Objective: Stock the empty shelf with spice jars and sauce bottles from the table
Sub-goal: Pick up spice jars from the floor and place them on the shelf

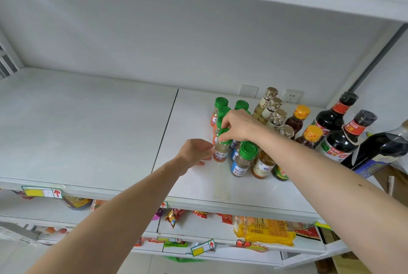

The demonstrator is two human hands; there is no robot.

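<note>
Here, the right hand (237, 124) pinches the green cap of a spice jar (221, 148) from above, fingers curled round the lid, while the jar stands upright on the white shelf (110, 132). The left hand (195, 152) rests just left of that jar, its fingertips touching the glass near the orange label; the fingers look loosely bent against the jar's side, and whether they truly grip it I cannot tell. Behind the held jar, a row of more green-capped jars (220, 106) runs toward the back wall. Just right of the held jar stands a blue-labelled jar (244, 160) with a green cap, and right of that a small bottle of amber sauce (263, 166) and a green-labelled bottle (280, 173), partly hidden by the right forearm. Farther right of the held jar, a row of bottles with patterned foil tops (272, 106) leads back toward a wall socket (291, 96). Beyond these are two bottles with yellow caps (301, 114), then two dark sauce bottles (337, 117) with red neck labels. A large dark bottle (384, 148) leans at the far right edge. Below the shelf, snack packets (265, 231) lie on lower levels, and yellow price tags (42, 192) hang on the shelf's front lip.
</note>
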